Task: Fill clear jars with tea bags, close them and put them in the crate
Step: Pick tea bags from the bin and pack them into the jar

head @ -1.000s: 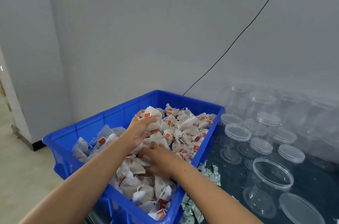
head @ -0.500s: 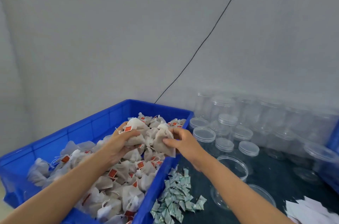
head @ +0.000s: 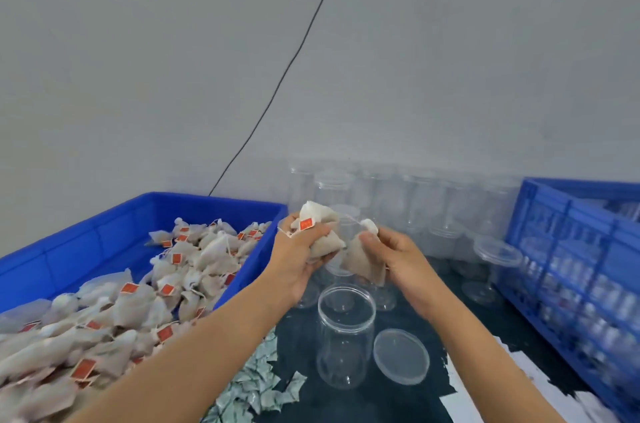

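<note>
Both hands are hovering right above the open jar (head: 346,336), which is standing upright on the dark table (head: 363,402) with its lid (head: 401,356) lying flat just beside it on the right. The left hand (head: 300,261) is clutching a small bunch of tea bags (head: 320,228), fingers curled around them, one red tag poking out on top. The right hand (head: 398,258) is pinching a single tea bag (head: 363,261) that's dangling down between the two hands. The rest of the tea bags (head: 138,301) are piled in the blue bin (head: 104,232) on the left. Behind the hands, a bunch of empty lidded jars (head: 450,208) are lining the wall, kinda blurry. The blue crate (head: 571,249) is sitting on the far right, and I can't really tell what's in it. Some little green-and-white packets (head: 256,388) are scattered next to the bin, and white paper sheets (head: 485,398) are lying at the bottom right.
</note>
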